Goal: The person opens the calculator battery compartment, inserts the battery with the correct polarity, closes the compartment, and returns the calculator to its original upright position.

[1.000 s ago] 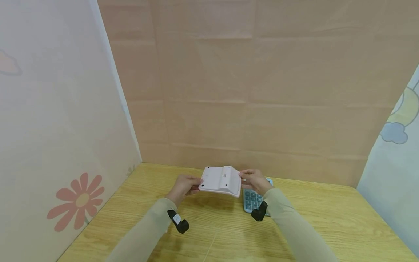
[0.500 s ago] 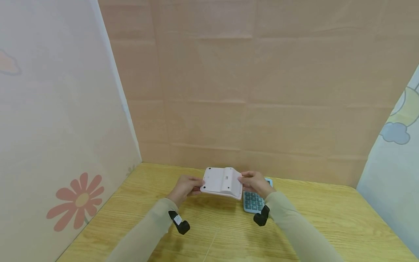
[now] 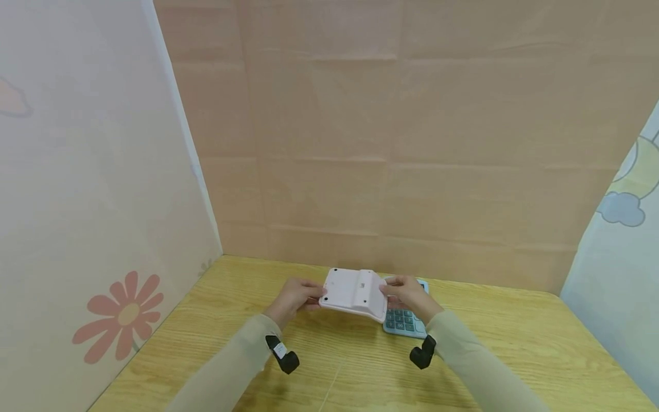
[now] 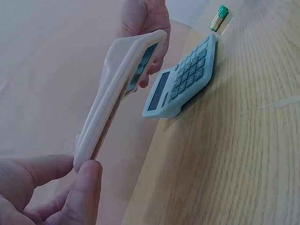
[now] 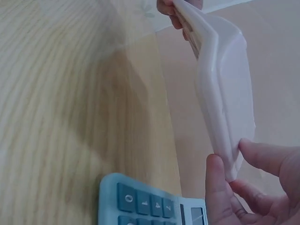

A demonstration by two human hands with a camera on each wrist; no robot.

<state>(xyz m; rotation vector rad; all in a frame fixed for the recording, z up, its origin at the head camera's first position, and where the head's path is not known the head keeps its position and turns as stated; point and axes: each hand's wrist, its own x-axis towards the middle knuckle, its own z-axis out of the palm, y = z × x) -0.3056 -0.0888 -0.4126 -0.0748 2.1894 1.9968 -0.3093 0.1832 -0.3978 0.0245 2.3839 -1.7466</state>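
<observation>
A pale pink calculator (image 3: 342, 289) is held above the table, its back with the raised ridge turned up in the head view. My left hand (image 3: 294, 300) pinches one end between thumb and fingers. At the ridged end, my right hand (image 3: 413, 296) grips the edge with thumb on the back and fingers beneath. Its display and keys face down, partly visible in the left wrist view. Beneath the right hand a light blue calculator (image 3: 404, 327) lies on the table, keys up; the hand covers part of it in the head view.
In the left wrist view, green and gold batteries (image 4: 219, 18) lie on the wooden table (image 3: 504, 343) near the blue calculator; their count is hard to tell. A tan covered wall (image 3: 412, 143) stands behind the table, with patterned sheets (image 3: 92, 200) at the sides.
Both hands have shifted slightly right and lower in the head view, carrying the pink calculator with them. The blue calculator stays where it was.
</observation>
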